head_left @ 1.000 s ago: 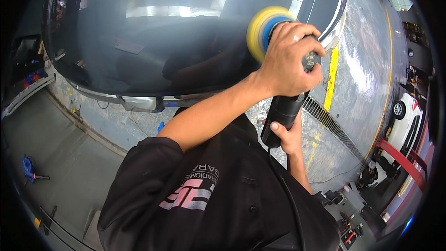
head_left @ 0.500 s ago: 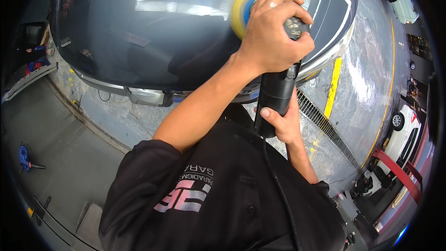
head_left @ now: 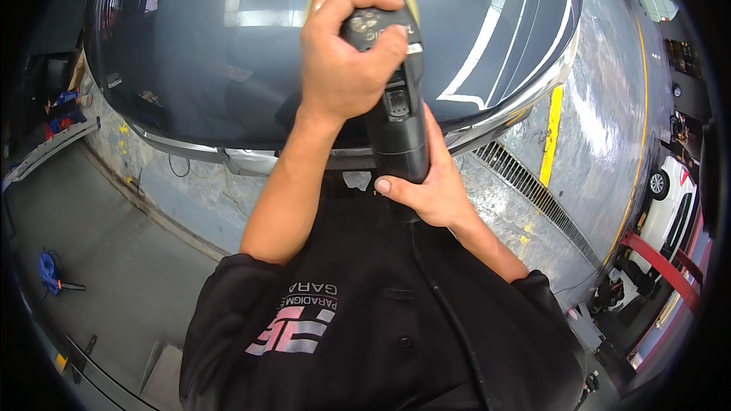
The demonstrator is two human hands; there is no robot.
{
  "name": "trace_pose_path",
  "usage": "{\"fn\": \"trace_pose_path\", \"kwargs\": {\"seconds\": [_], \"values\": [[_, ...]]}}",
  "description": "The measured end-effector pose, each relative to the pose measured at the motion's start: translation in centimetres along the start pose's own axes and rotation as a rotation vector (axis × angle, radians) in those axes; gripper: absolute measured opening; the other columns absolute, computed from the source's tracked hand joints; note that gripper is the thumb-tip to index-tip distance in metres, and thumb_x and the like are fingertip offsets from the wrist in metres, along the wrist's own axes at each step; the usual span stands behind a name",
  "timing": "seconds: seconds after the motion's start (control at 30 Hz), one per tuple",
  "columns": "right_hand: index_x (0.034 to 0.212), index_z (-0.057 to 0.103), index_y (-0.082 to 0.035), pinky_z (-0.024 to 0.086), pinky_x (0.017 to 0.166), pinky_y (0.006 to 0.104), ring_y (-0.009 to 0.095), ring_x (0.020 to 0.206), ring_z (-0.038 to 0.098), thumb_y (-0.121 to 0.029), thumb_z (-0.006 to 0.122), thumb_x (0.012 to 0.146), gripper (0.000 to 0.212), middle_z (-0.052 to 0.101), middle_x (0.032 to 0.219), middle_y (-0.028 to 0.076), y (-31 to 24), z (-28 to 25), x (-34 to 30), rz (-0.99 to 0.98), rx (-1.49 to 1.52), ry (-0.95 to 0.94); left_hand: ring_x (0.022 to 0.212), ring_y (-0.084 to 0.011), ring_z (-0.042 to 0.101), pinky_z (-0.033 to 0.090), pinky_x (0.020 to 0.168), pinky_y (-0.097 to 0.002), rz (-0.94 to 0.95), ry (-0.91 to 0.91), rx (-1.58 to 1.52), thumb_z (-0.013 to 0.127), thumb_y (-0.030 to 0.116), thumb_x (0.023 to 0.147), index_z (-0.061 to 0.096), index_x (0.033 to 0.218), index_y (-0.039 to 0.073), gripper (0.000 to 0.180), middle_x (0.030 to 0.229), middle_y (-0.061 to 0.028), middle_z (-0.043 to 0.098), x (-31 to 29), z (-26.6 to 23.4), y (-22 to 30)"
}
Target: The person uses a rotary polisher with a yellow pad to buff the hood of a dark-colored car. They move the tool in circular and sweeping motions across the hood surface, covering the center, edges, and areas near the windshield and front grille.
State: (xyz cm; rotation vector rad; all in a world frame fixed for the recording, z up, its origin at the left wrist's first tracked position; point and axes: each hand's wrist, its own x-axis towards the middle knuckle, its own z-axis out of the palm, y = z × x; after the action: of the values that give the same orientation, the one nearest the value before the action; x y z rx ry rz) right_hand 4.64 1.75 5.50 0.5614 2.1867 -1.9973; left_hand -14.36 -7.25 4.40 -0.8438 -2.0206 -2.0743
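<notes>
A black corded car polisher (head_left: pixel 397 141) rests its head on the dark grey car hood (head_left: pixel 228 53). My left hand (head_left: pixel 346 53) wraps over the polisher's round head, fingers curled around the far side and thumb on top. The rear of the body is in my right hand (head_left: pixel 426 190), its thumb across the top. Around the head shows the rim of a yellow polishing pad (head_left: pixel 412 1); the rest of the pad is hidden under the tool and my left hand. The black power cord (head_left: pixel 449 304) trails from the polisher's rear end down over my shirt.
Below the hood is the car's front bumper edge (head_left: pixel 251 161). A metal floor drain grate (head_left: pixel 533 198) runs to the right, beside a yellow floor line (head_left: pixel 551 137). A blue tool (head_left: pixel 50 272) lies on the floor at left. A white car (head_left: pixel 674 198) stands at far right.
The polisher has moved left across the hood with both hands on it. Its body, tilted before, now points more straight away from me. The pad is more covered now.
</notes>
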Motion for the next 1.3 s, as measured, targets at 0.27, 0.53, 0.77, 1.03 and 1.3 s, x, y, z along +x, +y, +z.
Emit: {"fn": "trace_pose_path", "kwargs": {"seconds": [0.27, 0.53, 0.77, 1.03, 1.3], "values": [[0.162, 0.013, -0.008, 0.044, 0.108, 0.0412, 0.033, 0.127, 0.06, -0.035, 0.085, 0.076, 0.116, 0.058, 0.139, 0.022, -0.8, 2.9, 1.2, 0.008, -0.041, -0.119, 0.116, -0.0271, 0.06, 0.046, 0.102, -0.0388, -0.007, 0.062, -0.045, 0.069, 0.005, 0.076, 0.069, 0.1, 0.001, 0.024, 0.127, -0.0164, 0.064, -0.6, -5.1, -0.4], [0.163, 0.008, -0.009, 0.04, 0.111, 0.0407, 0.032, 0.134, 0.052, -0.034, 0.084, 0.08, 0.116, 0.048, 0.148, 0.022, -2.6, 5.0, 3.3, 0.007, 0.065, -0.277, 0.121, -0.0281, 0.059, 0.042, 0.107, -0.0398, -0.031, 0.141, -0.064, 0.067, 0.004, 0.08, 0.068, 0.104, -0.002, 0.024, 0.131, -0.021, 0.063, -0.2, -9.8, -1.4], [0.163, 0.01, -0.008, 0.034, 0.115, 0.0403, 0.033, 0.141, 0.043, -0.042, 0.084, 0.08, 0.116, 0.037, 0.157, 0.021, -2.0, 5.4, 5.7, -0.197, 0.087, -0.361, 0.123, -0.0295, 0.058, 0.043, 0.109, -0.0414, -0.109, 0.247, -0.156, 0.061, 0.005, 0.085, 0.066, 0.11, -0.005, 0.027, 0.135, -0.0232, 0.06, 1.5, -13.1, -3.1], [0.163, 0.007, -0.008, 0.036, 0.114, 0.0411, 0.035, 0.139, 0.045, -0.037, 0.083, 0.081, 0.116, 0.04, 0.154, 0.023, -1.5, 3.6, 4.8, -0.138, 0.113, -0.351, 0.123, -0.0295, 0.057, 0.042, 0.109, -0.0411, -0.115, 0.199, -0.11, 0.062, 0.006, 0.084, 0.067, 0.108, -0.004, 0.027, 0.135, -0.0236, 0.06, 1.7, -10.8, -2.2], [0.162, 0.01, -0.005, 0.036, 0.114, 0.0425, 0.033, 0.139, 0.046, -0.038, 0.086, 0.077, 0.119, 0.042, 0.153, 0.023, -0.4, 1.3, 1.7, 0.059, 0.185, -0.326, 0.121, -0.0283, 0.058, 0.041, 0.108, -0.0402, -0.125, 0.102, -0.094, 0.067, 0.007, 0.081, 0.068, 0.107, -0.002, 0.028, 0.135, -0.025, 0.059, -0.1, -6.1, -0.2]]}}
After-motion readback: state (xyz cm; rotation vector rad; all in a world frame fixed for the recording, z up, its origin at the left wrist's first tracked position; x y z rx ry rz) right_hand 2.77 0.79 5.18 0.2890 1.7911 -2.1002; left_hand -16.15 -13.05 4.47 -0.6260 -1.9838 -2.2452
